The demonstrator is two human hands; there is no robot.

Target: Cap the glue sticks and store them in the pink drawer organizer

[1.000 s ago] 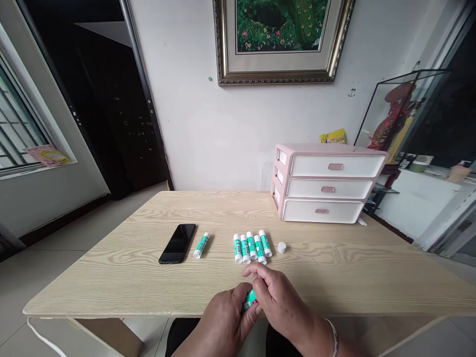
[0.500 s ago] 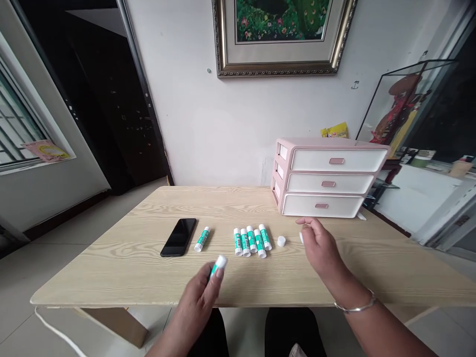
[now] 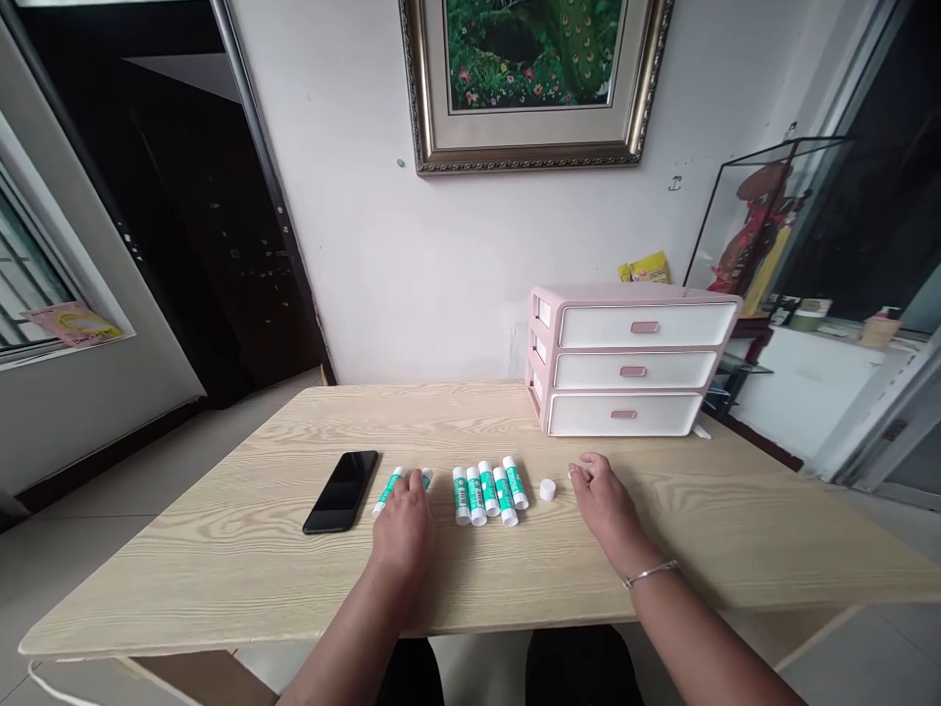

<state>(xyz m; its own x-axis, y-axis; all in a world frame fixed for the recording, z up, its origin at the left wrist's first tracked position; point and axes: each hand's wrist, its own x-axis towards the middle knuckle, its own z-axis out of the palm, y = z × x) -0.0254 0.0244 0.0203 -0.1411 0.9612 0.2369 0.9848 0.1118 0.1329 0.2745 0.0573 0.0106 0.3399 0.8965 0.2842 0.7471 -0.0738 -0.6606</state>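
My left hand [image 3: 404, 525] rests low over the table, its fingers closed around a green-and-white glue stick [image 3: 426, 479]; only one end shows past the fingertips. Another glue stick [image 3: 387, 492] lies just left of that hand, partly covered by it. Several more glue sticks [image 3: 486, 490] lie side by side in a row between my hands. To their right is a loose white cap [image 3: 548, 489]. My right hand [image 3: 601, 500] is at the tabletop beyond the cap, fingers pinched on a small white piece, probably another cap, mostly hidden.
A black phone [image 3: 341, 492] lies on the wooden table [image 3: 242, 579], left of the glue sticks. A pink-and-white drawer unit [image 3: 624, 371] stands at the back right with a yellow packet [image 3: 647, 268] on top. Behind is a wall with a framed picture [image 3: 529, 157].
My left hand has carried its glue stick forward and down to the table, beside the single glue stick. My right hand has come down closer to the tabletop. The view has tilted up slightly.
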